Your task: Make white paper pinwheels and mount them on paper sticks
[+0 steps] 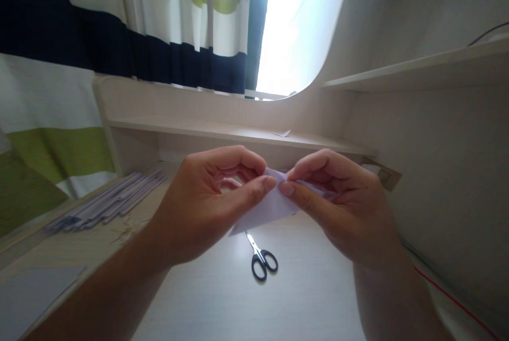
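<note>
Pinching together, the left hand [202, 208] and right hand [342, 208] clamped a folded white paper [267, 208], held in the air just above the black-handled scissors [260, 259], which lay on the pale surface [302, 288].

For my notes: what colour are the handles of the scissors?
Black, clearest in the head view: scissors on the desk.

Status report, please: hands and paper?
Left hand and right hand both pinch folded paper above desk. Scissors lie below, untouched.
</note>
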Motion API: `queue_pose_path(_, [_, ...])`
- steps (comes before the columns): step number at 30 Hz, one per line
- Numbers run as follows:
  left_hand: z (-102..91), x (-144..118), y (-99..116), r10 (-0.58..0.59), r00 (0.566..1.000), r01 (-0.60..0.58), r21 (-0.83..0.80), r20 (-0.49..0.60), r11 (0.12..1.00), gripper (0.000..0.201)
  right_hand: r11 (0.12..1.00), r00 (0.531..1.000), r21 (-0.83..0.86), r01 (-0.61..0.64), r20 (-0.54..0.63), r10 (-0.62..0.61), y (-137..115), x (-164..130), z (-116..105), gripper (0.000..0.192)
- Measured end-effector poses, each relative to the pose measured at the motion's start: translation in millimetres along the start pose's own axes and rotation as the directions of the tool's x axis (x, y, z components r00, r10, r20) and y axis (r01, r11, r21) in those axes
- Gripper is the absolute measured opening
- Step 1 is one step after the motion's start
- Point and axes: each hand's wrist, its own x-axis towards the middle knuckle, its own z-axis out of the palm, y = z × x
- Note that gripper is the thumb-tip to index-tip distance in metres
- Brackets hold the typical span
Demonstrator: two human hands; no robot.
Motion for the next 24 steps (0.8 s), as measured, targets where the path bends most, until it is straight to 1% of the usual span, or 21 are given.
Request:
queue_pose_path(4, [-0.4, -0.5, -0.2, 0.003, 1.000, -0.004, 0.024, 0.003, 1.000, 0.002, 0.998, 1.000, -0.055, 0.012, -0.006, -0.013, -2.4, -1.8, -0.3, 0.012])
queue_pose_path(7, [-0.5, -1.1, 0.2, 0.005, 1.000, -0.005, 0.032, 0.016, 0.999, 0.002, 0.995, 0.999, -0.093, 0.033, 0.002, -0.033, -3.4, -3.0, -1.2, 0.012])
queue_pose_path(15, [-1.9, -1.6, 3.0, -0.005, 1.000, 0.004, 0.040, 0.013, 0.999, 0.006, 0.988, 0.998, -0.137, 0.068, 0.010, -0.068, -2.4, -4.2, -1.2, 0.009])
queue_pose_path(19, [-2.1, -0.6, 1.6, -0.004, 1.000, 0.004, 0.031, 0.012, 0.999, 0.003, 0.987, 0.996, -0.135, 0.087, -0.002, -0.088, -2.3, -4.1, 0.1, 0.010])
queue_pose_path(21, [-2.3, 0.2, 1.3, -0.006, 1.000, 0.005, 0.040, 0.007, 0.999, 0.002, 0.990, 0.996, -0.122, 0.077, -0.025, -0.081, -3.2, -3.3, 0.1, 0.012])
queue_pose_path(24, [-3.4, 1.2, 1.2, -0.018, 1.000, 0.019, 0.052, -0.018, 0.998, 0.003, 0.996, 0.999, -0.091, 0.020, -0.048, -0.025, -5.3, -0.9, -2.3, 0.021])
